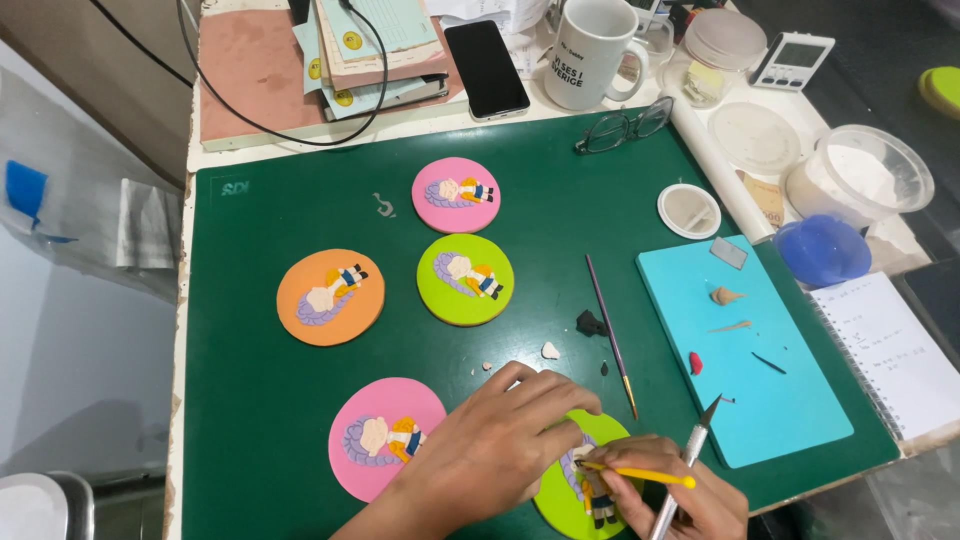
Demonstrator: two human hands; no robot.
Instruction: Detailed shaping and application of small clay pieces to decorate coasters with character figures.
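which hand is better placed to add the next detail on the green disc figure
Probably the right hand: it holds the yellow tool with its tip at the figure, plus a craft knife. The left hand lies flat on the green disc, steadying it.

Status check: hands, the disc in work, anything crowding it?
Left hand pressing green disc. Right hand gripping yellow tool and knife. Pink disc alongside; brush lies clear.

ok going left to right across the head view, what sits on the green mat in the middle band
orange disc → lime green disc → thin paintbrush → turquoise board → notepad
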